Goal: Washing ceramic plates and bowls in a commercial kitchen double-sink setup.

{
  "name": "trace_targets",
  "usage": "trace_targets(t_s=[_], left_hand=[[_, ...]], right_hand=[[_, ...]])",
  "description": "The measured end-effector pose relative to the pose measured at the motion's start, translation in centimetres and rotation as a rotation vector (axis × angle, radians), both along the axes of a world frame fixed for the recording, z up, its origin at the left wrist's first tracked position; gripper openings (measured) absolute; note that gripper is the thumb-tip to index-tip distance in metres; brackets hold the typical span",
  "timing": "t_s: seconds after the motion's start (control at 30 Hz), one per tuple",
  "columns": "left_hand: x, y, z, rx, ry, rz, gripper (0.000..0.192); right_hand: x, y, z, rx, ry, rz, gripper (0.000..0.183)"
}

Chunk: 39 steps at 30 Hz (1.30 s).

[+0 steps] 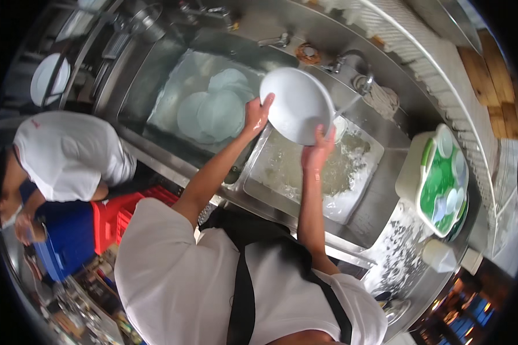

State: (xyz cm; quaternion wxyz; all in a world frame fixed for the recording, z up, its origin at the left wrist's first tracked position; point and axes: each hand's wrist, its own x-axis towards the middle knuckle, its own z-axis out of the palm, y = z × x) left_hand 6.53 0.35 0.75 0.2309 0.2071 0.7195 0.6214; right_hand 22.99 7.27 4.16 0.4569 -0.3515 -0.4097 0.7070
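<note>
Both hands grip a large white bowl [297, 105], tilted over the divider and the right-hand sink. My left hand [259, 113] holds its left rim, thumb on the inner face. At the lower right rim is my right hand [319, 148], its thumb also over the edge. A curved faucet [366, 84] sends a stream of water down by the bowl's right side. Beneath it, the right steel sink [280, 170] contains cloudy, foamy water. Several round plates [220, 113] lie under the water of the left sink [140, 92].
Another person in a white shirt [69, 155] works at the left beside a blue bin [69, 241] and red crates [112, 215]. A white tub [408, 170] with green liquid and dishes stands right, near a plastic container [439, 255]. A wire rack [453, 86] hangs above.
</note>
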Motion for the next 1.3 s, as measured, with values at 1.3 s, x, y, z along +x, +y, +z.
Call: trace_targets(t_s=[1.3], left_hand=[[-5.6,4.2,-4.8,-0.267,0.923,0.194,0.025]], right_hand=[[45.7,-6.0,-6.8,0.389,-1.911,-0.722,0.034]])
